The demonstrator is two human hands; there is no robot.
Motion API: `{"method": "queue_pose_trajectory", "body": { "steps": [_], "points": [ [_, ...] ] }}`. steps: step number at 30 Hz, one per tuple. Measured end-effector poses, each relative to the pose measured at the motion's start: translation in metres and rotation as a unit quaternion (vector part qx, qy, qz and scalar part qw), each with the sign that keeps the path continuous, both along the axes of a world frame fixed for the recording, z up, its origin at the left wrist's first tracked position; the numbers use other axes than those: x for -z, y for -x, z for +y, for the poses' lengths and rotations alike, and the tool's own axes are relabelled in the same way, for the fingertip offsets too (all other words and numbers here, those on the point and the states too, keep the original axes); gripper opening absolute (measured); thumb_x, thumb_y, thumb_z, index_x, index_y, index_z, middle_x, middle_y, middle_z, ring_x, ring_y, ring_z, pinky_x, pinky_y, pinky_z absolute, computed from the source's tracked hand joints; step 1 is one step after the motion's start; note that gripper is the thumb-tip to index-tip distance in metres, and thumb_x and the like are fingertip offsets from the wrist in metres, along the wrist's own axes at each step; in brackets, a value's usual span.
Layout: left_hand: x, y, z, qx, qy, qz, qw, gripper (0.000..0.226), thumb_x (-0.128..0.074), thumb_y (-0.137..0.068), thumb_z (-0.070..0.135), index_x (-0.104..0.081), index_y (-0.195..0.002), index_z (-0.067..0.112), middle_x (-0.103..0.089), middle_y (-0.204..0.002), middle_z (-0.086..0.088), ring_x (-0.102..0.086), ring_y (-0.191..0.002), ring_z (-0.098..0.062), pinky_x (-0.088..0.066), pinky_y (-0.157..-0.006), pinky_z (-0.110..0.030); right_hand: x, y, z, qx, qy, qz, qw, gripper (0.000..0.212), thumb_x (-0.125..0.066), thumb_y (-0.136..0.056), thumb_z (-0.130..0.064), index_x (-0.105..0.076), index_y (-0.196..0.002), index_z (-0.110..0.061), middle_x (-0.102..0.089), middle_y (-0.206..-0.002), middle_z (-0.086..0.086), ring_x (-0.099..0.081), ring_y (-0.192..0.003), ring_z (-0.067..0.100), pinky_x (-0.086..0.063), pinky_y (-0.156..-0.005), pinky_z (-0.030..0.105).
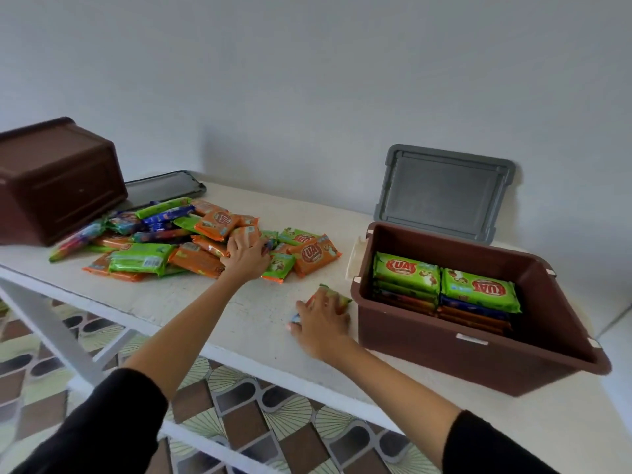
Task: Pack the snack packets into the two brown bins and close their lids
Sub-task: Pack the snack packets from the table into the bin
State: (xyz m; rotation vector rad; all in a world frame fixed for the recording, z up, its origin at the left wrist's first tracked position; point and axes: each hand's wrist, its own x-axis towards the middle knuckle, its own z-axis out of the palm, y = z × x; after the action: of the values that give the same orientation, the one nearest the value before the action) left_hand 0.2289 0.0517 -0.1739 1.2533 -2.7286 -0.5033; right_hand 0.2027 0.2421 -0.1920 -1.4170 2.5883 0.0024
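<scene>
Just beside the bin (478, 357), the right hand (321, 319) grips a green packet (338, 296).

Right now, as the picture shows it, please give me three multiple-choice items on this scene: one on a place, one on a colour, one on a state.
1. Where is the grey lid?
A. Closed on the right bin
B. Leaning on the wall behind the right bin
C. Under the table

2. What colour are the top packets in the right bin?
A. White
B. Purple
C. Green

3. In what state is the right bin?
A. Open and partly packed
B. Open and empty
C. Shut

Answers:
1 B: the grey lid stands tilted against the wall, just behind the bin.
2 C: both stacks are topped by a green packet.
3 A: nothing covers the bin, and stacked packets fill part of it.
</scene>
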Motion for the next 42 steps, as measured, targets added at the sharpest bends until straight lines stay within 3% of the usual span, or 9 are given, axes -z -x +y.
{"method": "queue_pose_trajectory", "body": {
  "steps": [5, 7, 11, 17, 20, 25, 31, 36, 42],
  "points": [
    [0.007, -0.012, -0.008, 0.043, 0.079, 0.052, 0.995, 0.048, -0.035, -0.096, 0.04, -0.034, -0.138, 0.019, -0.023, -0.148, -0.018, -0.023, -0.135, -0.037, -0.027, -0.109, -0.051, 0.009, 0.01, 0.01, -0.043, 0.11, -0.049, 0.992, 0.03, -0.05, -0.089, -0.041, -0.046, -0.103, -0.014, -0.03, -0.135, 0.012, -0.027, -0.128, 0.031, -0.032, -0.102, 0.05],
    [0.008, -0.021, -0.003, 0.058, 0.126, 0.063, 0.988, 0.058, -0.014, -0.095, 0.047, -0.036, -0.138, 0.014, -0.033, -0.142, -0.019, -0.034, -0.124, -0.04, -0.034, -0.101, -0.05, 0.008, 0.012, 0.014, -0.107, 0.145, -0.071, 0.981, 0.024, -0.056, -0.086, -0.037, -0.047, -0.087, -0.015, -0.037, -0.126, 0.007, -0.036, -0.121, 0.025, -0.037, -0.099, 0.045],
    [0.026, -0.041, -0.009, 0.118, 0.166, 0.047, 0.978, 0.087, 0.03, -0.085, 0.038, -0.04, -0.128, 0.008, -0.049, -0.122, -0.018, -0.043, -0.092, -0.034, -0.047, -0.069, -0.044, 0.001, 0.018, 0.014, -0.144, 0.168, -0.123, 0.967, 0.029, -0.057, -0.084, -0.013, -0.054, -0.113, -0.012, -0.041, -0.12, 0.007, -0.041, -0.116, 0.023, -0.043, -0.094, 0.036],
    [-0.008, -0.045, 0.001, 0.02, 0.117, 0.18, 0.977, 0.047, -0.042, -0.092, 0.047, -0.044, -0.126, 0.015, -0.054, -0.117, -0.017, -0.054, -0.102, -0.035, -0.048, -0.078, -0.043, -0.011, 0.014, -0.005, -0.006, 0.034, -0.11, 0.993, 0.061, -0.052, -0.09, -0.019, -0.025, -0.145, -0.02, -0.017, -0.145, 0.016, -0.026, -0.131, 0.037, -0.036, -0.102, 0.04],
    [-0.012, -0.036, 0.002, -0.023, 0.012, 0.077, 0.997, 0.068, -0.052, -0.086, 0.051, -0.025, -0.143, 0.025, -0.026, -0.141, -0.027, -0.024, -0.132, -0.045, -0.026, -0.106, -0.053, -0.016, 0.013, -0.013, -0.07, -0.015, -0.114, 0.991, 0.059, -0.05, -0.089, -0.008, -0.032, -0.143, -0.021, -0.029, -0.144, 0.015, -0.032, -0.13, 0.039, -0.036, -0.103, 0.043],
    [-0.006, -0.036, 0.004, -0.001, -0.015, 0.05, 0.999, 0.071, -0.058, -0.086, 0.041, -0.021, -0.144, 0.028, -0.026, -0.142, -0.023, -0.014, -0.135, -0.045, -0.02, -0.11, -0.051, -0.017, 0.014, -0.008, -0.096, 0.008, -0.126, 0.987, 0.062, -0.054, -0.087, -0.012, -0.034, -0.143, -0.028, -0.024, -0.15, 0.014, -0.026, -0.136, 0.035, -0.031, -0.108, 0.04],
    [0.003, -0.064, 0.005, 0.009, -0.032, 0.123, 0.992, 0.07, -0.074, -0.074, 0.034, -0.041, -0.134, 0.025, -0.037, -0.129, -0.016, -0.042, -0.116, -0.032, -0.039, -0.094, -0.037, -0.018, 0.01, -0.009, -0.055, 0.02, -0.093, 0.994, 0.06, -0.06, -0.084, -0.024, -0.039, -0.14, -0.03, -0.049, -0.126, 0.014, -0.046, -0.117, 0.033, -0.044, -0.086, 0.034],
    [-0.001, -0.081, 0.01, 0.009, -0.012, 0.135, 0.991, 0.065, -0.077, -0.071, 0.028, -0.05, -0.13, 0.022, -0.048, -0.125, -0.011, -0.042, -0.115, -0.026, -0.037, -0.09, -0.033, -0.036, 0.002, -0.009, -0.027, 0.077, -0.13, 0.988, 0.06, -0.072, -0.075, -0.024, -0.054, -0.131, -0.019, -0.06, -0.126, 0.006, -0.055, -0.114, 0.021, -0.045, -0.09, 0.027],
    [-0.044, -0.088, 0.004, 0.022, 0.009, 0.145, 0.989, 0.065, -0.077, -0.072, 0.027, -0.051, -0.131, 0.02, -0.061, -0.117, -0.01, -0.052, -0.088, -0.015, -0.042, -0.072, -0.019, -0.098, -0.005, -0.027, -0.059, 0.209, -0.115, 0.969, 0.05, -0.072, -0.077, -0.019, -0.058, -0.125, -0.014, -0.067, -0.113, 0.005, -0.059, -0.076, 0.01, -0.042, -0.072, 0.021]
  ]
}}
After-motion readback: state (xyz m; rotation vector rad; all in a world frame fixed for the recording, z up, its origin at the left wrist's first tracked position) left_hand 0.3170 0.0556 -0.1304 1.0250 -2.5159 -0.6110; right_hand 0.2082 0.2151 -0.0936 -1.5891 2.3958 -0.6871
